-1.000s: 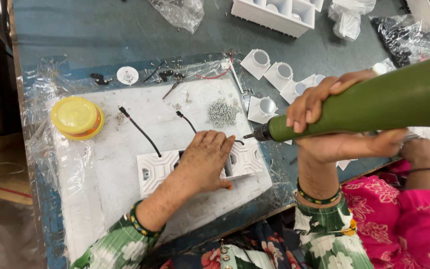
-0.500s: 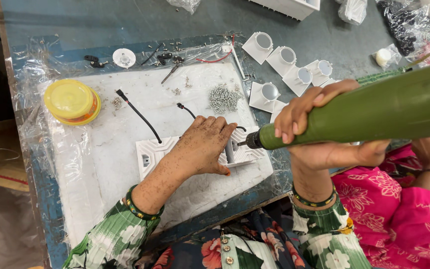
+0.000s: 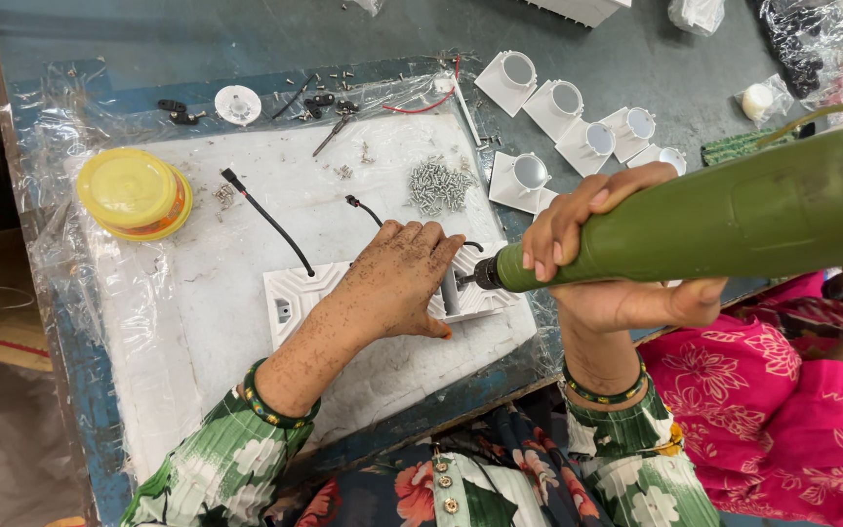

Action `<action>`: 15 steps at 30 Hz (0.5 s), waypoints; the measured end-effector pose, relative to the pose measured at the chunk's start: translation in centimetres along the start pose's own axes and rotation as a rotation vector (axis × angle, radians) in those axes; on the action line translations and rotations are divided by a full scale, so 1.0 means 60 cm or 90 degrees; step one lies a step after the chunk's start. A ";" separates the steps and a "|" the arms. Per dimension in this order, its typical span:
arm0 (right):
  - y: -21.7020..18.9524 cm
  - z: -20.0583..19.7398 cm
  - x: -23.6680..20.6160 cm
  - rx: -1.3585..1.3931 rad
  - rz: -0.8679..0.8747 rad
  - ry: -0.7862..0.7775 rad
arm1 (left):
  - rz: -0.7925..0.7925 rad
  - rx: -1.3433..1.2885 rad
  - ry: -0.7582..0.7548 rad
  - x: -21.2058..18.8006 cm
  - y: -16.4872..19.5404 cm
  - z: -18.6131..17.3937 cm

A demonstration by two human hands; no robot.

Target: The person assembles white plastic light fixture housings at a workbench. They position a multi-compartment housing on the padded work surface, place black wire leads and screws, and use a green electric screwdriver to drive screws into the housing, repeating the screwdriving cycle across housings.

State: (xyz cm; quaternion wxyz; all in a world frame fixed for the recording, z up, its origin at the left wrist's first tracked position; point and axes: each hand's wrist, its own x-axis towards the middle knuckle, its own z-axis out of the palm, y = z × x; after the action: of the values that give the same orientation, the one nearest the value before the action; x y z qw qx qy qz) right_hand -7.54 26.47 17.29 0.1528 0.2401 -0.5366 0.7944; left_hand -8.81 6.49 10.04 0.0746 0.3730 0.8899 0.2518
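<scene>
The left hand (image 3: 397,283) lies flat, fingers spread and unclenched, on a white plastic plate (image 3: 309,293), pressing it down against the white board (image 3: 197,322) so that it does not shift under the tool. The right hand (image 3: 602,254) is wrapped around the green driver (image 3: 724,220), fingers curled over the barrel near its nose and thumb underneath, a grip that steadies the tip; the tool lies almost level, its bit (image 3: 467,278) meeting the plate just beside the left fingertips. The plate sits near the front edge of the board, close to the body, with two black cables (image 3: 270,222) running out from under the hand toward the far side. A heap of screws (image 3: 439,185) lies on the board a little beyond the plate, near enough for either hand. A yellow tub (image 3: 132,192) stands at the board's left corner, well apart. White sockets (image 3: 578,122) are laid in a row on the grey table (image 3: 246,39) beyond the driver. Small tools and a red wire (image 3: 421,105) lie along the board's far edge. A person in pink (image 3: 782,390) sits to the right.
</scene>
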 end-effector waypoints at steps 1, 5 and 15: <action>0.000 0.000 0.001 -0.005 -0.002 -0.001 | -0.001 0.001 -0.001 0.000 0.000 0.000; 0.001 0.002 0.001 -0.028 0.000 -0.004 | 0.000 -0.007 -0.001 -0.002 0.000 -0.001; 0.001 0.005 -0.004 0.005 0.038 -0.023 | 0.000 0.001 0.002 -0.003 0.002 -0.001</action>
State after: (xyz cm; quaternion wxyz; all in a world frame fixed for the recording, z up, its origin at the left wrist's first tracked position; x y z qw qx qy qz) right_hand -7.28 26.19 17.22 0.1182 0.2386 -0.5429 0.7964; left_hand -8.62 6.40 10.12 0.0730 0.3726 0.8902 0.2516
